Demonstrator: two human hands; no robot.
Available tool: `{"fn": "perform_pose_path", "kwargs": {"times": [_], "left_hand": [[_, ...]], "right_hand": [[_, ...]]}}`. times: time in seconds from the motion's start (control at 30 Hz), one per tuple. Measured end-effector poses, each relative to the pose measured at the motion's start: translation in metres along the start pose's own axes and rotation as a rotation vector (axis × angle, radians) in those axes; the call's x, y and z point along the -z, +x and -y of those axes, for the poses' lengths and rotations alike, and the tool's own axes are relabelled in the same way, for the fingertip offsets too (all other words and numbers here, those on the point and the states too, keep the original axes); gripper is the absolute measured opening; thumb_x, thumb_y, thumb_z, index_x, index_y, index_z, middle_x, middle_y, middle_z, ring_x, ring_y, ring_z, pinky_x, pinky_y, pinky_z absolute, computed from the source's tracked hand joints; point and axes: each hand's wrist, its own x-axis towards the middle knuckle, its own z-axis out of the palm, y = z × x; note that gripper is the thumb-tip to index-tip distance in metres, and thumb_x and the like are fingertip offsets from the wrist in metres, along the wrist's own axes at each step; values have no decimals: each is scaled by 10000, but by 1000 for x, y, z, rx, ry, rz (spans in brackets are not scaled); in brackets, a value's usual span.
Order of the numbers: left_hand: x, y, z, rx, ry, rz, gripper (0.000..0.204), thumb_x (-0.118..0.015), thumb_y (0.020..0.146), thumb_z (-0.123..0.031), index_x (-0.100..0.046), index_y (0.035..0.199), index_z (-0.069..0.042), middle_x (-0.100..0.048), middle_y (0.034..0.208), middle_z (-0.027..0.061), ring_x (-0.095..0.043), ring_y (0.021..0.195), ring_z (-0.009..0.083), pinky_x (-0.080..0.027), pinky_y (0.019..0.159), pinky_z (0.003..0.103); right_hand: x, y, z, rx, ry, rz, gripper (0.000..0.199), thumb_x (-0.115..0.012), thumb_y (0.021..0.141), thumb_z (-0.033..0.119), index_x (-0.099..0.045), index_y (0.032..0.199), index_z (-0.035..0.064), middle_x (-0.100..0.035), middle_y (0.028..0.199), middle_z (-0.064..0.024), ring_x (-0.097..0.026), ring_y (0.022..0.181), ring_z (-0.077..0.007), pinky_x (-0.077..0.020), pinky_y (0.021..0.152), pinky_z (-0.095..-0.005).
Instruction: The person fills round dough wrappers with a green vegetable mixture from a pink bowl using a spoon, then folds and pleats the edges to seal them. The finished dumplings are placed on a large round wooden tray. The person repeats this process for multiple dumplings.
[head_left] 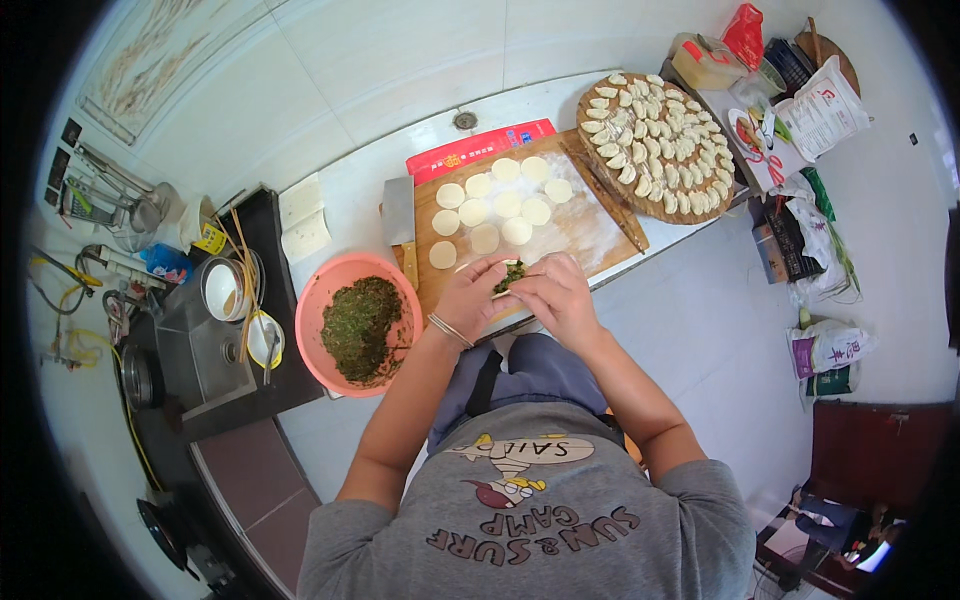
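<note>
A filled wrapper (510, 276) is pinched between nearly closed left fingers (488, 271) and right fingers (536, 286) (likely soft, tearable; best held by the rim).

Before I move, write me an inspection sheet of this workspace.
Surface: floured wooden board on a pale counter.
Job's things: round wrappers on the board; green filling in a pink bowl; shaped dumplings on a round board.
Clutter: cleaver at the wooden board's left edge; red packaging behind.
Grasp: left fingers and right fingers hold a filled wrapper.
Cables: yellow line at left; cable or hose, cannot tell.
Surroundings: sink left; bags right; person partly visible, lower right.
</note>
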Motion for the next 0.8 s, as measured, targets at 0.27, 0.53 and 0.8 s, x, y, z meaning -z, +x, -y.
{"fn": "perform_pose_path", "kwargs": {"times": [0.27,0.53,0.8], "left_hand": [[-42,23,2,6,-94,4,291,-490,969,-170,-546,1208,-15,-585,1100,65,-602,940,119,-552,832,285],[-50,35,-4,-42,165,7,252,-535,926,-105,-589,1146,5,-614,1069,84,-598,987,147,-535,835,282],[-42,43,-10,-1,232,29,302,-490,918,-114,-573,1154,54,-598,1121,124,-584,1046,193,-500,930,359]], "right_hand": [[35,0,-33,-60,80,4,168,-710,668,26,-667,822,80,-555,805,-50,-529,781,-256,-421,697,-349],[44,6,-26,-90,5,-59,160,-703,673,16,-666,816,79,-575,846,-60,-536,800,-255,-423,703,-358],[39,9,-30,-231,85,-48,108,-685,702,5,-645,797,37,-601,910,-90,-577,855,-274,-462,747,-352]]}}
